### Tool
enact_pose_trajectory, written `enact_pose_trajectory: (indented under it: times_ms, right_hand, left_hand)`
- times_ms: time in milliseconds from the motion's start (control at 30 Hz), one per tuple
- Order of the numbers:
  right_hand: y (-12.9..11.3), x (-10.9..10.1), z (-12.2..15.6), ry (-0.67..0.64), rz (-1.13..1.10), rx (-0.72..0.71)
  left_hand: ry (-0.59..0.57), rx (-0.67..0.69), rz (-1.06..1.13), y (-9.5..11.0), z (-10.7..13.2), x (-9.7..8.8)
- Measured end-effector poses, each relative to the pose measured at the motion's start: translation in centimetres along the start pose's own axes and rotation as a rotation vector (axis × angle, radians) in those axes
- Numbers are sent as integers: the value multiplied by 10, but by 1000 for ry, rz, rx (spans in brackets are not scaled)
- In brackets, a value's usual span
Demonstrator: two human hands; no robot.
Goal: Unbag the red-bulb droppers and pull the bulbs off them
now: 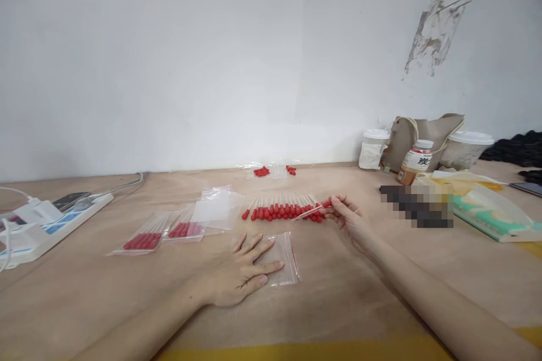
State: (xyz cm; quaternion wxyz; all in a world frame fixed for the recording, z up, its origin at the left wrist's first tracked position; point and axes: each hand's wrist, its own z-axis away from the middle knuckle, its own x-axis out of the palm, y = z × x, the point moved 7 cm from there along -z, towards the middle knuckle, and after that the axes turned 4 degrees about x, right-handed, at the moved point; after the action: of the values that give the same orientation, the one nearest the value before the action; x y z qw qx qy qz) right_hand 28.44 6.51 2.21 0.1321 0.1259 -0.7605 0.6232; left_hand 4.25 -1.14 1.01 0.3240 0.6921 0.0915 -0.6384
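Fingers spread, my left hand (243, 271) lies flat on the table and presses the left part of a small clear zip bag (285, 262). The bag's zip edge with a red line is on its right. My right hand (345, 214) pinches a thin pale stick with a red bulb-shaped end (311, 211); its pale tip points left. I cannot tell whether more than one is in the fingers. Just beyond lies a row of the same red-ended sticks (279, 211), red ends toward me. My right hand is at the row's right end.
Filled bags (144, 237) and flat clear bags (215, 208) lie left of the row. Bags with red pieces (261, 171) sit by the wall. A power strip (63, 231) stands far left. A bottle (415, 163), cups (375, 149) and a tissue pack (495, 211) are at right.
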Motion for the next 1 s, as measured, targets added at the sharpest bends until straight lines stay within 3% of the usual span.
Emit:
enact_pose_trajectory:
  times_ms: [67, 133, 233, 367, 500, 600, 667, 767, 867, 1000]
  right_hand:
    - [-4, 11, 9, -37, 76, -76]
    - [-6, 32, 24, -152, 238, -191]
    - [-4, 72, 56, -381, 552, -446]
    - [14, 107, 87, -605, 783, -663]
    - [28, 114, 93, -669, 831, -743]
    - [29, 112, 93, -641, 862, -802]
    - [25, 109, 92, -601, 900, -809]
    - [20, 104, 87, -563, 953, -724]
    - [23, 103, 84, -664, 1041, -628]
    - [27, 101, 81, -746, 1096, -541]
  left_hand:
    - [69, -18, 30, 1, -1, -3]
    - [229, -78, 144, -1, -2, -12]
    - [446, -293, 559, -15, -6, -22]
    - [370, -568, 1233, -22, -17, -1]
    - [387, -651, 1457, -18, -19, 15]
    - [436, -646, 1446, -19, -23, 17]
    - [473, -619, 1288, -27, -26, 2]
    - [483, -665, 879, -58, -30, -39]
    - [485, -724, 752, -99, -37, -76]
    - [435, -832, 647, -135, -51, -91]
